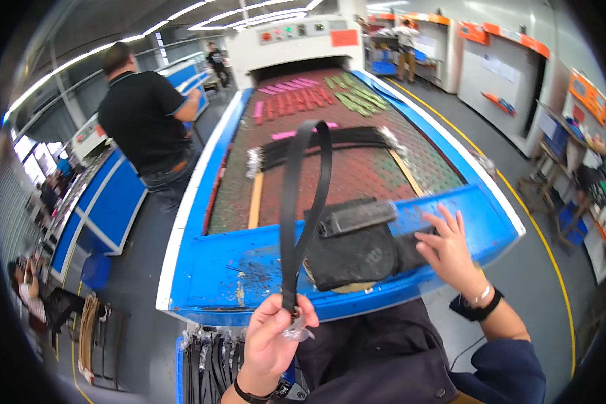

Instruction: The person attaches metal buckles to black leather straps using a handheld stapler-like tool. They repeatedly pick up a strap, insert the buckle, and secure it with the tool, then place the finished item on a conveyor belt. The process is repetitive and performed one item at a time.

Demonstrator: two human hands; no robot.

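Note:
My left hand (268, 340) pinches the ends of a black belt (291, 195), which rises in a tall loop above the blue table edge. Clear plastic wrap covers the belt's end at my fingertips. My right hand (453, 259) is held with its fingers spread, holding nothing, over the right part of that edge. Between the hands lies a black cloth pad (353, 259), with a dark rectangular block (359, 219) on top. Beyond it a bundle of black belts (330, 141), plastic wrapped at both ends, rests across two wooden strips (256, 202) on the machine's bed.
The blue-framed conveyor (212, 246) runs to a white machine housing (296, 44). Pink, red and green strips (360, 103) lie farther up it. A blue crate (180, 367) of belts stands below the edge. A person in black (145, 108) stands at left; others work farther off.

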